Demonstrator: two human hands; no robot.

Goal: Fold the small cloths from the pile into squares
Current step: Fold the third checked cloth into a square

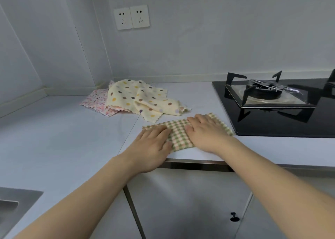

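A green-and-pink checked cloth (178, 132) lies folded into a band on the white counter (63, 130) near its front edge. My left hand (151, 144) rests flat on the cloth's left end, fingers straight. On the right end my right hand (206, 132) presses down flat. Behind them sits the pile: a cream cloth with coloured dots (137, 98) lies crumpled on top of a pink speckled cloth (97, 102).
A black gas hob (272, 112) with a burner and pan support stands just right of the checked cloth. A steel sink (16, 206) is at the lower left. Two wall sockets (131, 17) are above the pile. Cabinet doors with a black knob (234, 218) lie below the counter edge.
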